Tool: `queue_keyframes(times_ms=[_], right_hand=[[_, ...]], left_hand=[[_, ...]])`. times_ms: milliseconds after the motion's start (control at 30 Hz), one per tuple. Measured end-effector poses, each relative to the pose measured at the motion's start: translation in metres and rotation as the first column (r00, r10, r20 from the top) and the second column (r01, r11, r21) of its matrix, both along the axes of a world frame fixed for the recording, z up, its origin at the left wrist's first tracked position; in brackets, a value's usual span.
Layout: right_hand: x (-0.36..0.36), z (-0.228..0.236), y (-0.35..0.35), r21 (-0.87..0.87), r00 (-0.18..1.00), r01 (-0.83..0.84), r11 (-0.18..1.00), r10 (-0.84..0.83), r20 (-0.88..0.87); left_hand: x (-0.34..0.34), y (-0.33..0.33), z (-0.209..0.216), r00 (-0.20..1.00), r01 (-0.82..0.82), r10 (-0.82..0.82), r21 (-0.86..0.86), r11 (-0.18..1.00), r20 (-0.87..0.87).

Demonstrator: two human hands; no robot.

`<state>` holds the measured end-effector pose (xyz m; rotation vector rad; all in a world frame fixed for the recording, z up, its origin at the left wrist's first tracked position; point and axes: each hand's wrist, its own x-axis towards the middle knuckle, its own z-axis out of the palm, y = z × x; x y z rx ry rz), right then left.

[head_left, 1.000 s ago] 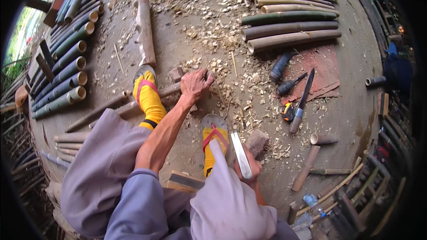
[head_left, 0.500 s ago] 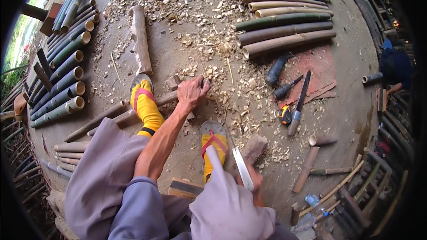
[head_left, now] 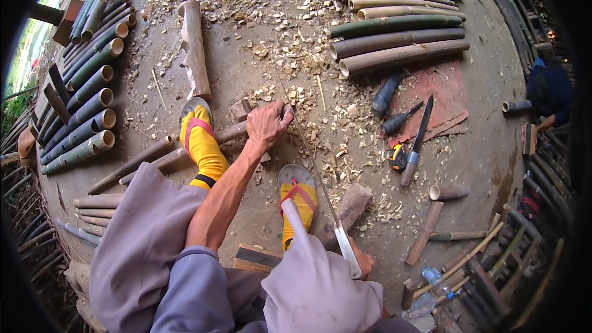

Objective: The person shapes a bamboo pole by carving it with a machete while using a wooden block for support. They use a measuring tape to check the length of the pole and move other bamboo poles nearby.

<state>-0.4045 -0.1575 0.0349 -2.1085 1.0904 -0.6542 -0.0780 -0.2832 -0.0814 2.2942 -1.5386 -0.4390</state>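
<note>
My left hand is closed over the end of a thin brown bamboo pole, which rests on a small wooden block between my feet. Beside my right knee, my right hand grips a saw by its pale handle; the knee and the handle hide part of the hand. The saw's narrow blade is seen nearly edge-on and runs forward past the left hand's knuckles. My sandalled left foot bears against the pole. My right foot stands beside the blade.
Cut bamboo tubes lie in rows at left and upper right. A long knife, a tape measure and dark wrapped tools lie at right. Wood chips litter the ground. Another person is at the far right.
My right hand has drawn the saw back toward me and slightly to the right. The left hand keeps its hold on the pole, nearly still.
</note>
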Motion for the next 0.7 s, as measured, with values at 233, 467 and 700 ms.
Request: queue_keyframes(times_ms=[233, 467, 700], right_hand=[[0.081, -0.035, -0.059, 0.125, 0.993, 0.074, 0.989, -0.085, 0.083], [0.019, -0.022, -0.018, 0.011, 0.997, 0.009, 1.0, -0.01, 0.083], [0.074, -0.036, -0.068, 0.049, 0.996, -0.007, 0.999, 0.003, 0.093]], left_hand=[[-0.003, -0.006, -0.003, 1.0, 0.026, -0.026, -0.019, 0.999, -0.007], [0.001, -0.001, -0.002, 1.0, 0.026, -0.026, 0.046, 0.999, 0.006], [-0.005, -0.005, -0.002, 1.0, 0.021, -0.021, -0.077, 0.997, 0.005]])
